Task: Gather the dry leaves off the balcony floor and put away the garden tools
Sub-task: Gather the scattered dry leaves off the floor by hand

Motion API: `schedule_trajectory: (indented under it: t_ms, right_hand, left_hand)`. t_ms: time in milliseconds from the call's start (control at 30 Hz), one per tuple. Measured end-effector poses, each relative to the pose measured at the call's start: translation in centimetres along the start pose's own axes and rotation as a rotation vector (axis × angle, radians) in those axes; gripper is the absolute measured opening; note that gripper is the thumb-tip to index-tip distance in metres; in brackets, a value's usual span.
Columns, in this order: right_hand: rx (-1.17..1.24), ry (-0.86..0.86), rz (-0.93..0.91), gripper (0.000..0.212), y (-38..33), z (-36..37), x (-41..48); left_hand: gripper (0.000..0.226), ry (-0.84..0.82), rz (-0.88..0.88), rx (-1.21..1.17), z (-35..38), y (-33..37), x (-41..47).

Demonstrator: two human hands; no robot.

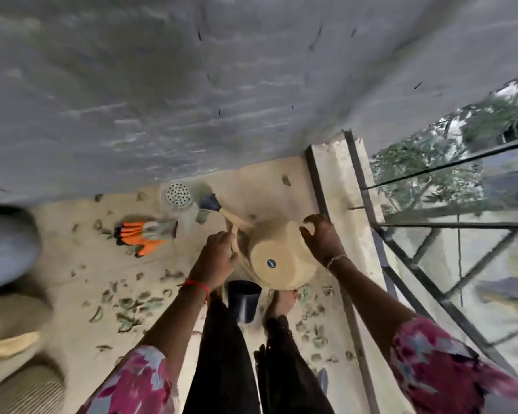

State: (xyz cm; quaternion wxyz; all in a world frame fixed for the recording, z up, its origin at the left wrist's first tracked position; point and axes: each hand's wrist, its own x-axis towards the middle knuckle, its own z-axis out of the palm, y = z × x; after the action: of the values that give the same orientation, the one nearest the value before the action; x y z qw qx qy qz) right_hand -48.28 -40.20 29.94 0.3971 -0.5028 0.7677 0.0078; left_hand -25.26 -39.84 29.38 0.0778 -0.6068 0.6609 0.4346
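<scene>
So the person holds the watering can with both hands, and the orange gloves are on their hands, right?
Not quite. The orange gloves lie on the floor, left of the watering can and near the drain; nobody wears them. The head view shows the left hand and the right hand bare, both holding the can.

Hands [217, 258] [323, 239] on tan watering can [278, 264]

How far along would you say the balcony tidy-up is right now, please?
Little looks done: leaves lie scattered over the floor. In hand: the left hand and right hand hold the watering can tilted. Left: gathering the leaves, and putting away the can and the gloves by the drain.
</scene>
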Motion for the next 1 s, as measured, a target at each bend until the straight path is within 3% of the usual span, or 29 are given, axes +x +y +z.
schedule_trajectory:
  t_ms: [167,367,467,633,733,833,1000]
  right_hand:
    - [0.021,0.029,-0.035,0.028,3.2,4.0,10.1]
    - [-0.003,0.014,-0.025,0.039,6.5,10.2,21.1]
    - [-0.019,0.024,-0.034,0.054,7.4,12.6,25.6]
    - [-0.010,0.079,-0.047,0.067,8.4,15.4,30.8]
    - [-0.050,0.085,-0.044,0.073,8.9,16.5,32.7]
    - [-0.096,0.093,-0.061,0.064,9.3,17.4,34.3]
    - [-0.172,0.192,-0.084,0.026,9.8,19.0,36.2]
  left_hand:
    - [0.032,-0.051,0.058,0.003,5.2,-1.9,10.5]
    - [0.031,0.035,0.027,-0.010,9.9,-4.9,22.7]
    - [0.031,-0.047,0.067,0.067,11.8,-6.1,27.3]
    - [0.052,-0.230,0.054,0.264,14.8,-8.1,31.9]
    - [0.041,-0.254,0.074,0.350,16.5,-8.8,32.5]
    - [0.031,-0.174,0.103,0.441,17.1,-8.8,33.2]
    - [0.019,-0.134,0.152,0.540,17.7,-8.7,34.6]
